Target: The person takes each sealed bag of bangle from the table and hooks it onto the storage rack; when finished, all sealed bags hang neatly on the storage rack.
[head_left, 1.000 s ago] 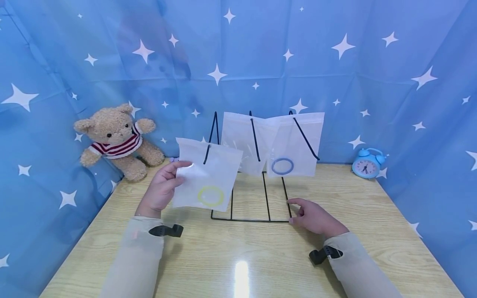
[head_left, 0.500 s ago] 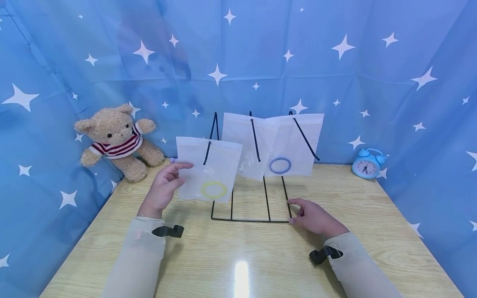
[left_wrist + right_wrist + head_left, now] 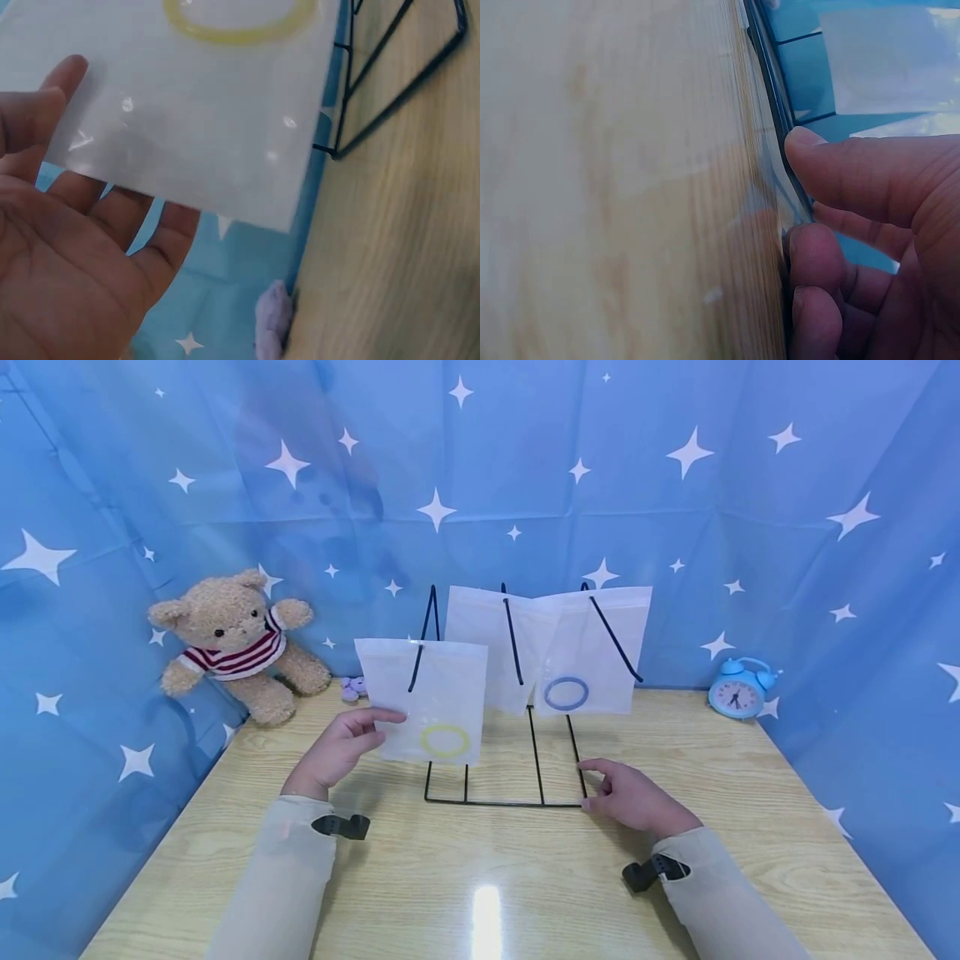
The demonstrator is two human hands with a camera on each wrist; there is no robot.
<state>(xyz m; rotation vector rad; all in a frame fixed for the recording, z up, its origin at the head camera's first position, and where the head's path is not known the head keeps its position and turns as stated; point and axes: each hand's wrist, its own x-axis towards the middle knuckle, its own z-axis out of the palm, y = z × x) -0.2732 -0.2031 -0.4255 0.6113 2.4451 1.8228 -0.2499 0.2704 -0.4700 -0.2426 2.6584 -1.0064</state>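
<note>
A black wire display rack stands on the table with bags hanging on its hooks. On the left hook hangs a translucent white zip bag, with a yellow ring showing near its bottom. My left hand touches this bag's left side; in the left wrist view, thumb and index finger lie over it while the other fingertips go behind its edge. Two similar bags hang on the other hooks, the right bag showing a blue ring. My right hand pinches the rack's front right base corner between thumb and fingers.
A teddy bear in a striped top sits at the back left of the table. Beside it is a small lavender toy. A blue alarm clock stands at the back right, before a starry blue curtain.
The left bag has swung from tilted to hanging nearly straight, its yellow ring shifting right and slightly up. My left hand has moved right and down across it. My right hand stays put.
</note>
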